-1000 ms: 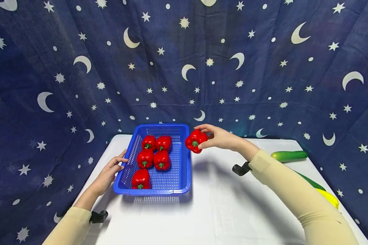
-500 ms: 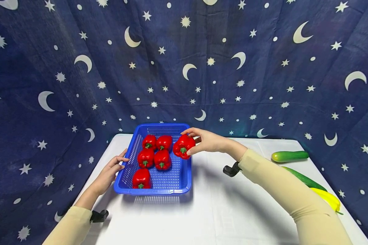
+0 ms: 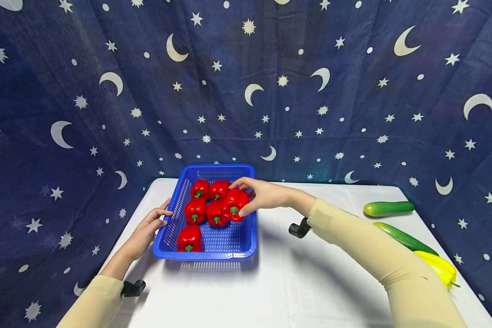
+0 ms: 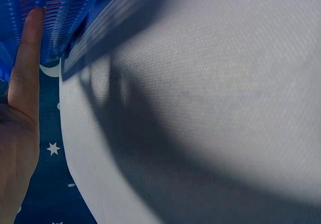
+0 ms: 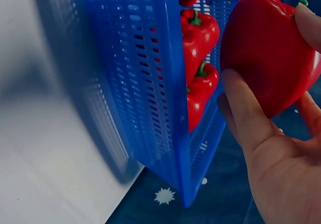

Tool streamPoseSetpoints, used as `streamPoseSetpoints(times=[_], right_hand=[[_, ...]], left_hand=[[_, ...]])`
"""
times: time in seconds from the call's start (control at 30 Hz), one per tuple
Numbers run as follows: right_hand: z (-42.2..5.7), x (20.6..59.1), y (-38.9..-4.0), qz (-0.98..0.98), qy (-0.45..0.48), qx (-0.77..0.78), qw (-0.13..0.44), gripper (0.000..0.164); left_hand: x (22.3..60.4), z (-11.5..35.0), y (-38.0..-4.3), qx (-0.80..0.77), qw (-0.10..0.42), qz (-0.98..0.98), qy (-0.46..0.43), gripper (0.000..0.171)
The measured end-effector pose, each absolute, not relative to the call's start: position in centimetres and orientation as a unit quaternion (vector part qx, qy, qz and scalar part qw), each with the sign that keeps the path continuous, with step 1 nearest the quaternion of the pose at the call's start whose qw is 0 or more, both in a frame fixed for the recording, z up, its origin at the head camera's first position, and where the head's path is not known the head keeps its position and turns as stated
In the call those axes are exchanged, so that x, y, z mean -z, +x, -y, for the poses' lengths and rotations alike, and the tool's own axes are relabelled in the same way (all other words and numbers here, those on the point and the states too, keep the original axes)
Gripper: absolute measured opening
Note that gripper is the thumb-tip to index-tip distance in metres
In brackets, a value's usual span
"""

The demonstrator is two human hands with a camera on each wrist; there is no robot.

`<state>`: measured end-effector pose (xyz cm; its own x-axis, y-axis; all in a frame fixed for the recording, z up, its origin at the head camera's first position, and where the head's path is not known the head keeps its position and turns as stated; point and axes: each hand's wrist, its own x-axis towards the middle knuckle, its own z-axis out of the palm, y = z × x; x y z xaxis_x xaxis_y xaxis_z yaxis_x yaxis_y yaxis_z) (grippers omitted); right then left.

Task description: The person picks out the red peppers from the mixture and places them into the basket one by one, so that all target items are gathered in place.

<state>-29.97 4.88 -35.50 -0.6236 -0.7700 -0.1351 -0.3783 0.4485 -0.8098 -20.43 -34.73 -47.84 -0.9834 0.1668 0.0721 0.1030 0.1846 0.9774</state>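
My right hand (image 3: 266,195) grips a red bell pepper (image 3: 234,205) between thumb and fingers, above the right part of a blue plastic basket (image 3: 248,246). In the right wrist view, this bell pepper (image 5: 268,53) fills the space between my thumb and fingers, beyond the basket's rim (image 5: 175,83). Several other red bell peppers (image 3: 195,210) lie in the basket. My left hand (image 3: 141,237) holds the basket's left rim, one fingertip across it. In the left wrist view, a straight digit (image 4: 30,53) rests against the slotted outer wall (image 4: 60,13).
Two green cucumber- or zucchini-like vegetables (image 3: 388,208) and a yellow pepper-like vegetable (image 3: 438,268) lie at the right side of the white table (image 3: 279,282). A dark blue curtain (image 3: 213,91) with moons and stars hangs behind and at the sides.
My right hand has carried the red bell pepper leftward and slightly down, from beyond the basket's right rim to over its inside. My left hand and the basket have stayed put.
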Motion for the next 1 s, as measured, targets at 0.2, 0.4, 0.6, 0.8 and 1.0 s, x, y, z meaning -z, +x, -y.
streamPoseSetpoints(times=[0.2,0.4,0.6,0.8,1.0], right_hand=[[-3.8,35.9,-29.6,-0.807,-0.359,0.380,0.274,0.071],[-3.0,36.5,-29.4,-0.805,-0.366,0.369,0.287,0.070],[-2.2,37.2,-29.1,-0.806,-0.383,0.346,0.289,0.070],[-1.6,37.7,-28.7,-0.804,-0.401,0.331,0.288,0.069],[-1.1,38.3,-28.5,-0.809,-0.408,0.304,0.293,0.067]], left_hand=[[47.8,34.7,-20.5,-0.636,0.026,-0.765,0.094,0.031],[47.8,34.7,-20.5,-0.636,0.026,-0.766,0.089,0.030],[47.8,34.7,-20.5,-0.635,0.025,-0.767,0.093,0.030],[47.8,34.7,-20.5,-0.631,0.028,-0.770,0.087,0.031],[47.7,34.6,-20.4,-0.631,0.029,-0.771,0.083,0.031]])
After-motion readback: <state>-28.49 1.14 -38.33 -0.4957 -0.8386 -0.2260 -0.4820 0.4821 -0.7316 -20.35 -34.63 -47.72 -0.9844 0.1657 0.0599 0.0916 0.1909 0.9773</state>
